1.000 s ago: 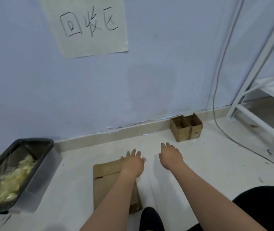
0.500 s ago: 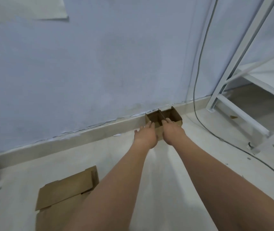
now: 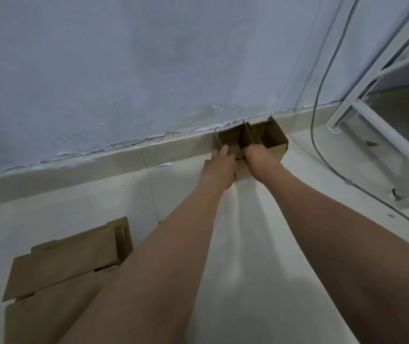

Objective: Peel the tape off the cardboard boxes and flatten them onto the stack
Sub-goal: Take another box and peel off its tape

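Left hand [image 3: 219,167] reaches to the far side of the floor [image 3: 248,244] and rests on the near left edge of the open cardboard box [image 3: 273,139], fingers extended over the rim and spread apart; whether they clamp the wall cannot be told. Right hand [image 3: 260,157] meets the near wall of the same box at its middle, fingertips curled over the rim and hidden inside (grip state cannot be confirmed). Both forearms extend from the near edge of the view toward the box.

Box position: upright on the floor, against the baseboard [image 3: 99,167] of the far wall [image 3: 148,58], open top showing cardboard dividers. Tape is not discernible.

Flattened cardboard stack [image 3: 69,259] lies on the floor at near left, well apart from the box, partly covered by the left forearm.

A cable [image 3: 316,115] hangs down the wall to the right of the box, beside a white metal frame [image 3: 362,80]
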Demonstrator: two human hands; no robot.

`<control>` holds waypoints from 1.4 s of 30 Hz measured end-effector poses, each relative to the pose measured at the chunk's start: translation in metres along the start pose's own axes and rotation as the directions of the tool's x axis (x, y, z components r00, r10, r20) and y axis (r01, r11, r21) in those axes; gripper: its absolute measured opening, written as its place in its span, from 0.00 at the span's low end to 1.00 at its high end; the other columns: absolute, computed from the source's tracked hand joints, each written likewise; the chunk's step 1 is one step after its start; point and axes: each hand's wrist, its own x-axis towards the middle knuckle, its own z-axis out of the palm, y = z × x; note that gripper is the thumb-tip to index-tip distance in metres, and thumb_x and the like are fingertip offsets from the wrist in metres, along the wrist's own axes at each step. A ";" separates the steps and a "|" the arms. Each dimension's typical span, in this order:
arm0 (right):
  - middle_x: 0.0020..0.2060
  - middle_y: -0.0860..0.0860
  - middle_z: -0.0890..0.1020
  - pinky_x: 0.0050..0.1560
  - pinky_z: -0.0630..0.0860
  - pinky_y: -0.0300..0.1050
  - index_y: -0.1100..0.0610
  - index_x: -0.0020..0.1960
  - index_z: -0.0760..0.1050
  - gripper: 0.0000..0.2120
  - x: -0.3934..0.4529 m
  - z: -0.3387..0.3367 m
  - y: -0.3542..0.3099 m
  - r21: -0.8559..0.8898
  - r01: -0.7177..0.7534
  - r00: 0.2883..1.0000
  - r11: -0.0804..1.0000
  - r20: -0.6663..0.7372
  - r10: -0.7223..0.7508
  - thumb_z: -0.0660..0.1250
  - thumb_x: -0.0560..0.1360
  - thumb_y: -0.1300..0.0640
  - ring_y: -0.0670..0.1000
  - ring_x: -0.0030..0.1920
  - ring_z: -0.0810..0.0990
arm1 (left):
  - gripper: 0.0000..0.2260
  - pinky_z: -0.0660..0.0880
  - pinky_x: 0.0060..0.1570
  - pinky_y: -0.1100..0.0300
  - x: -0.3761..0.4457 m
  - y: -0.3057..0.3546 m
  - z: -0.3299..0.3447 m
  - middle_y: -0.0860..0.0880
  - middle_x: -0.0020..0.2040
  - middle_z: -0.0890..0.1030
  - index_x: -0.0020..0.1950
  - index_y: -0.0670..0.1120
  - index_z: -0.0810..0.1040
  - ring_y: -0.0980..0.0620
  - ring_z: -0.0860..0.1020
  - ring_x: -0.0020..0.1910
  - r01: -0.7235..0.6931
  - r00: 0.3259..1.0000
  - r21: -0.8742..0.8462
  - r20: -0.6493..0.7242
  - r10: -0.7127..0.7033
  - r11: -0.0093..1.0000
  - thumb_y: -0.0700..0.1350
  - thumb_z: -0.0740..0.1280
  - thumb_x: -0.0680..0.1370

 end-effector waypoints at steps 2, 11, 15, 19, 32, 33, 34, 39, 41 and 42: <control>0.57 0.59 0.79 0.56 0.75 0.52 0.62 0.60 0.77 0.12 -0.008 -0.010 -0.015 0.050 -0.004 1.000 0.999 0.012 0.004 0.59 0.79 0.65 0.62 0.57 0.79 | 0.16 0.70 0.62 0.44 -0.009 -0.001 -0.003 0.43 0.70 0.66 0.69 0.43 0.75 0.40 0.65 0.70 0.019 1.000 0.026 0.001 -0.019 1.000 0.44 0.66 0.82; 0.47 0.57 0.81 0.47 0.77 0.48 0.61 0.51 0.79 0.07 -0.071 -0.102 -0.083 0.091 0.152 0.983 0.984 0.087 -0.160 0.63 0.77 0.63 0.59 0.48 0.80 | 0.11 0.73 0.49 0.54 -0.086 -0.012 -0.082 0.39 0.52 0.83 0.61 0.39 0.80 0.40 0.79 0.51 0.141 0.983 -0.495 -0.032 -0.180 0.857 0.39 0.63 0.82; 0.41 0.58 0.78 0.38 0.69 0.42 0.63 0.48 0.78 0.04 -0.128 -0.163 -0.119 0.029 0.220 0.968 0.975 0.121 -0.222 0.63 0.77 0.65 0.55 0.42 0.74 | 0.09 0.73 0.43 0.54 -0.152 -0.008 -0.140 0.46 0.44 0.81 0.50 0.44 0.83 0.48 0.76 0.43 0.176 0.982 -0.541 0.040 -0.183 0.823 0.47 0.69 0.76; 0.49 0.58 0.82 0.48 0.77 0.47 0.63 0.55 0.82 0.10 -0.203 -0.211 -0.143 -0.008 0.343 0.938 0.939 0.058 -0.342 0.63 0.78 0.65 0.56 0.47 0.79 | 0.12 0.70 0.39 0.57 -0.220 0.003 -0.203 0.51 0.38 0.78 0.39 0.50 0.77 0.49 0.76 0.42 0.210 0.976 -0.327 0.020 -0.216 0.921 0.52 0.79 0.68; 0.62 0.47 0.74 0.60 0.71 0.40 0.51 0.68 0.75 0.19 -0.404 -0.257 -0.222 0.398 0.544 0.796 0.739 -0.523 -0.304 0.65 0.78 0.61 0.48 0.56 0.76 | 0.16 0.65 0.31 0.61 -0.459 -0.001 -0.290 0.48 0.30 0.75 0.29 0.46 0.74 0.52 0.72 0.31 0.174 0.878 -0.683 -0.218 -0.426 0.709 0.45 0.77 0.72; 0.64 0.49 0.75 0.62 0.72 0.44 0.51 0.70 0.73 0.20 -0.410 -0.253 -0.221 0.461 0.475 0.824 0.749 -0.531 -0.196 0.64 0.79 0.59 0.50 0.60 0.76 | 0.13 0.68 0.34 0.60 -0.470 -0.010 -0.288 0.46 0.32 0.79 0.32 0.44 0.78 0.51 0.76 0.33 0.160 0.863 -0.754 -0.207 -0.461 0.637 0.45 0.78 0.71; 0.65 0.51 0.76 0.62 0.72 0.46 0.52 0.72 0.71 0.21 -0.415 -0.250 -0.220 0.513 0.394 0.860 0.762 -0.499 -0.109 0.63 0.79 0.58 0.52 0.62 0.76 | 0.11 0.71 0.37 0.60 -0.480 -0.020 -0.285 0.45 0.35 0.82 0.36 0.41 0.81 0.50 0.79 0.36 0.138 0.852 -0.814 -0.193 -0.486 0.564 0.45 0.79 0.71; 0.52 0.51 0.83 0.50 0.81 0.47 0.55 0.70 0.73 0.18 -0.417 -0.211 -0.229 0.811 0.120 0.990 0.573 -0.138 -0.011 0.60 0.81 0.54 0.49 0.46 0.84 | 0.08 0.78 0.48 0.60 -0.509 -0.041 -0.270 0.49 0.44 0.88 0.48 0.41 0.86 0.50 0.86 0.47 0.054 0.814 -0.974 -0.084 -0.575 0.219 0.41 0.79 0.72; 0.52 0.49 0.84 0.50 0.84 0.49 0.51 0.64 0.78 0.15 -0.415 -0.203 -0.230 0.869 0.145 0.989 0.474 -0.133 -0.059 0.58 0.82 0.55 0.47 0.46 0.85 | 0.08 0.79 0.50 0.59 -0.510 -0.039 -0.268 0.49 0.44 0.88 0.49 0.42 0.86 0.50 0.86 0.48 0.042 0.817 -0.980 -0.079 -0.571 0.196 0.41 0.80 0.72; 0.51 0.48 0.85 0.50 0.84 0.50 0.49 0.61 0.80 0.16 -0.414 -0.203 -0.228 0.878 0.164 0.986 0.450 -0.147 -0.073 0.57 0.82 0.56 0.48 0.48 0.85 | 0.09 0.78 0.51 0.59 -0.508 -0.038 -0.266 0.50 0.44 0.88 0.49 0.42 0.86 0.51 0.86 0.48 0.049 0.825 -0.979 -0.072 -0.560 0.199 0.41 0.80 0.71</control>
